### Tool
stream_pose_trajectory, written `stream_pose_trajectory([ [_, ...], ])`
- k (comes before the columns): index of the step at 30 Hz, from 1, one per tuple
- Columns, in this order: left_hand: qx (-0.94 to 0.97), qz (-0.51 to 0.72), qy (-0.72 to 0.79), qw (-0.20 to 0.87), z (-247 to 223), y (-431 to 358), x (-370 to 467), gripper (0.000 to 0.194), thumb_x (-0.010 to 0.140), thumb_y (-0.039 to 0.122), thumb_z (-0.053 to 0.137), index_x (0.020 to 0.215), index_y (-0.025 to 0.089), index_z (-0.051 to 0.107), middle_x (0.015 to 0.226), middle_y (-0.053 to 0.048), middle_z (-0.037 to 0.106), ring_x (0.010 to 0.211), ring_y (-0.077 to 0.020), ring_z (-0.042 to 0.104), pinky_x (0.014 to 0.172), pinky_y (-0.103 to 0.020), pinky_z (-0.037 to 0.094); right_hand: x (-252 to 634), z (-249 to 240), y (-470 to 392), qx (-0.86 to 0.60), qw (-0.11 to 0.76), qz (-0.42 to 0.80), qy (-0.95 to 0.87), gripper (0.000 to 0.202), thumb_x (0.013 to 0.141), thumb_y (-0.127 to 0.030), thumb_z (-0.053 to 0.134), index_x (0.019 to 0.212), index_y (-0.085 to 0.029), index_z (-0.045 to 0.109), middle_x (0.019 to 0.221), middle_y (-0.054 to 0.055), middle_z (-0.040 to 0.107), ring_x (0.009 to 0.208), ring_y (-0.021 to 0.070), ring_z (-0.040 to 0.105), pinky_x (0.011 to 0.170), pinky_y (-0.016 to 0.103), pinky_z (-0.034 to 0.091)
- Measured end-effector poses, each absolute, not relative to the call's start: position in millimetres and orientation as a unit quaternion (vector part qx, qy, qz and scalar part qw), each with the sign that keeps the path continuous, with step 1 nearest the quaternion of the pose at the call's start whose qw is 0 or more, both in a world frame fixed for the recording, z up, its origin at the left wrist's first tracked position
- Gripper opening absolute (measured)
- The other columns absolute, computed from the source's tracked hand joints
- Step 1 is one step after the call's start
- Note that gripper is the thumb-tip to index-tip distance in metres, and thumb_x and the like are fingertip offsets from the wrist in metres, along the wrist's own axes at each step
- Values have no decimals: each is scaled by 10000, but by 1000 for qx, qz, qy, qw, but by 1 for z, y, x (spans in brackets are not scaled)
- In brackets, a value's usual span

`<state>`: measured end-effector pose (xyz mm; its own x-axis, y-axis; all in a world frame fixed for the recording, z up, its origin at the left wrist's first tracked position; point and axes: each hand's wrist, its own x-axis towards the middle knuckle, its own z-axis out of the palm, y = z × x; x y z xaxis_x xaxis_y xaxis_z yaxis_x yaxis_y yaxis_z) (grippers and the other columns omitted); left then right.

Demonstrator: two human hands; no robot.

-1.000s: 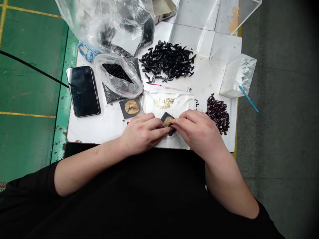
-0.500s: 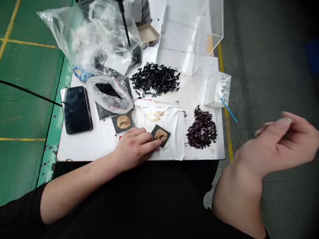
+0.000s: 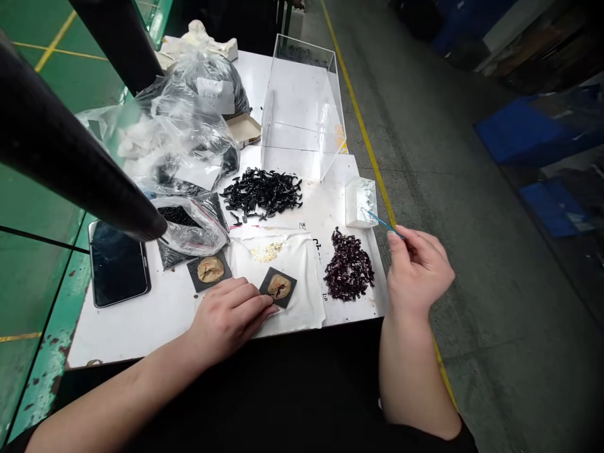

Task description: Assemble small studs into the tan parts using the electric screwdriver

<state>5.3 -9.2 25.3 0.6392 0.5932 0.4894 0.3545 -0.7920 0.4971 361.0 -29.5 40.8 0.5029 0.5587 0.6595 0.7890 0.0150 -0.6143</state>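
The right hand [image 3: 418, 267] is grasping the blue stick [image 3: 384, 224], its tip at the small container [image 3: 353, 204] near the surface's [image 3: 151, 327] right edge. The left hand [image 3: 231, 314] touches the dark square [image 3: 291, 284] near the front edge; gripping, I cannot tell.

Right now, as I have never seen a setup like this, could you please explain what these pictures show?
There is no machine here: these are a person's two bare hands. Every picture comes from one camera worn on the head, looking forward and down.

The right hand pinches a thin blue stick, whose far end is at a small translucent container. The left hand touches the near edge of a dark square pad bearing a tan lump.

The white tabletop also carries a phone, a similar pad, a pile of black curved pieces, dark reddish pieces, tiny gold-coloured pieces on a white sheet, plastic bags and a large clear box.
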Motion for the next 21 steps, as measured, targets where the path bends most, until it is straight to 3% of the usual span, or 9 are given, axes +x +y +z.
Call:
stream_pose_trajectory([
  [5,891,326,267,171,23,-9,5,57,1048,235,771,1046,180,758,819,-18,704,727,-168,621,687,-325,492,361,51,-31,-682,545,-135,-468,212,921,-377,896,1075,-232,900,1067,72,825,970,238,785,812,399,642],
  [12,897,306,277,160,21,-11,5,95,1080,273,725,1036,198,764,811,-11,699,724,-166,623,681,-333,491,362,53,-35,-693,541,-120,-461,190,913,-373,904,1044,-236,900,996,59,845,931,251,794,810,423,648],
  [17,899,302,275,159,21,-11,5,112,1095,286,714,1054,197,768,817,-15,710,731,-162,628,693,-325,483,357,60,-35,-657,612,-160,-410,165,868,-334,935,1022,-288,894,965,38,828,771,254,759,710,465,637],
  [21,901,297,276,155,20,-10,5,138,1105,306,706,1078,195,783,818,-13,712,727,-158,623,686,-322,463,351,74,-38,-593,696,-152,-375,121,856,-326,926,967,-335,880,849,16,767,624,238,654,568,457,552],
])
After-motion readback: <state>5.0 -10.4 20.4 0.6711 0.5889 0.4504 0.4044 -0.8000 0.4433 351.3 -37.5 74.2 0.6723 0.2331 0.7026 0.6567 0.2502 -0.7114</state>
